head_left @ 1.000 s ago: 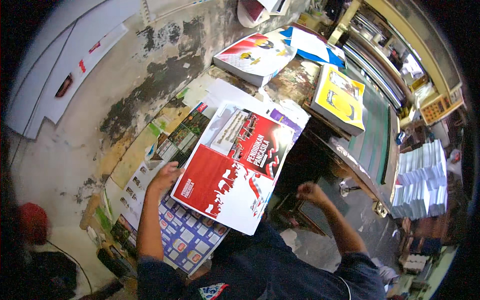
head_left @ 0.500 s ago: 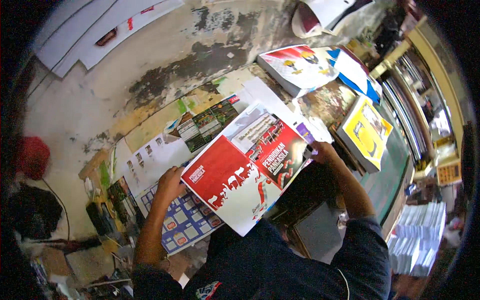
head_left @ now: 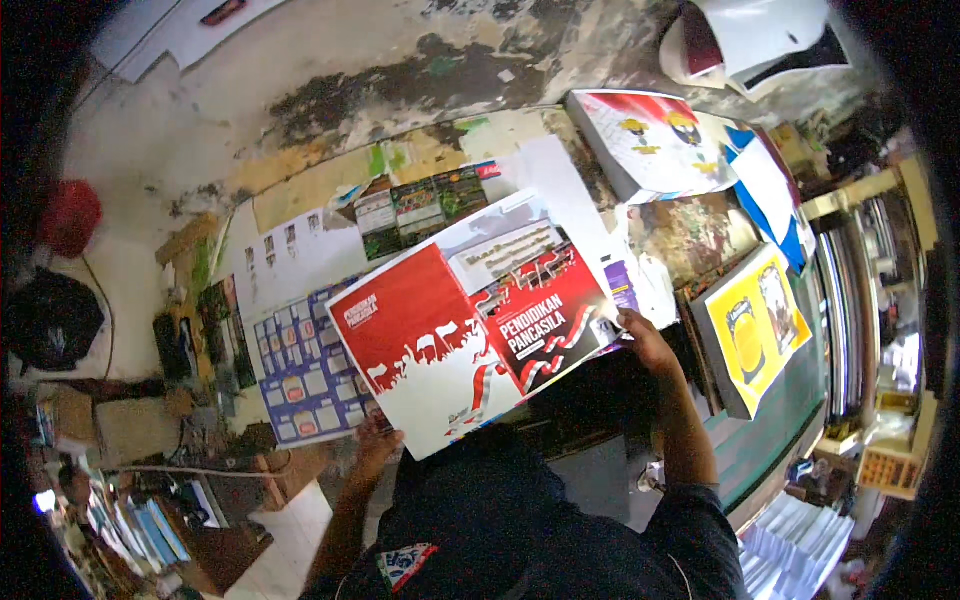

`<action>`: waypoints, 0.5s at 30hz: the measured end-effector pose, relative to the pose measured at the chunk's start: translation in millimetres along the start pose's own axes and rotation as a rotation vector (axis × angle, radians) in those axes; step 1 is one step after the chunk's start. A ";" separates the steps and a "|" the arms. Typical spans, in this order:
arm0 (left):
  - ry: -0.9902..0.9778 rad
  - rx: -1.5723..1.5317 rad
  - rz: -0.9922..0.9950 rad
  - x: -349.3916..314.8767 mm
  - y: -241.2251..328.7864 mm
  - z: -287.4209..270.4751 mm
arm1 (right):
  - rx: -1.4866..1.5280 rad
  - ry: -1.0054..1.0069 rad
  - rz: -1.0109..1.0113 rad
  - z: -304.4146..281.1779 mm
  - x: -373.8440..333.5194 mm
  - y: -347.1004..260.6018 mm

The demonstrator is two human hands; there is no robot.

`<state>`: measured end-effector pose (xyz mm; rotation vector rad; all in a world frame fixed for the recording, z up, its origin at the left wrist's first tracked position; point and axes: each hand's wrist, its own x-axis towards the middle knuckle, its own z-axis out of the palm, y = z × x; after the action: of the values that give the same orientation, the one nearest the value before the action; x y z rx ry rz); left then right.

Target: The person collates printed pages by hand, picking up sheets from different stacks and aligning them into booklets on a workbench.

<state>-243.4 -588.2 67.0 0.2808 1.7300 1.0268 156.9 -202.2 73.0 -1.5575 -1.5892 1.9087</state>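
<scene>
A large red, white and black printed cover sheet (head_left: pixel 400 300) lies at a slant in front of me; I cannot tell if more sheets lie under it. Its right corner is pinched by my right hand (head_left: pixel 650 343), thumb on top. My left hand (head_left: pixel 375 445) is closed at the lower left edge of the sheet, its fingers partly hidden and dim. Under and beside the cover sheet lie a blue-purple sheet with white boxes (head_left: pixel 305 370), a white sheet with small pictures (head_left: pixel 285 260) and dark green printed sheets (head_left: pixel 420 208).
A thick stack of red and white prints (head_left: pixel 650 150) stands at the back right against the stained wall (head_left: pixel 430 80). Nearer sits a stack with yellow covers (head_left: pixel 755 325) on a green surface (head_left: pixel 740 460). Piled white paper (head_left: pixel 800 545) is at the lower right.
My view has shifted left and turned. My left hand has moved down the sheet's left edge toward me. The right hand stays at the right corner, and the sheet lies a little flatter.
</scene>
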 end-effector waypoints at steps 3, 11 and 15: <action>0.137 -0.089 0.029 -27.7 6.5 47.7 | 0.011 0.043 -0.041 22.7 -4.2 -17.3; 0.143 -0.139 0.085 -16.5 -23.2 35.3 | -0.101 0.105 -0.087 29.1 2.9 19.9; 0.125 0.105 0.217 -11.8 -28.7 -16.5 | 0.104 0.150 -0.043 65.6 -28.1 45.3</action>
<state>-244.5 -621.1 54.6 0.4894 1.9006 1.1305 136.0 -278.5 43.3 -1.5707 -1.4270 1.7766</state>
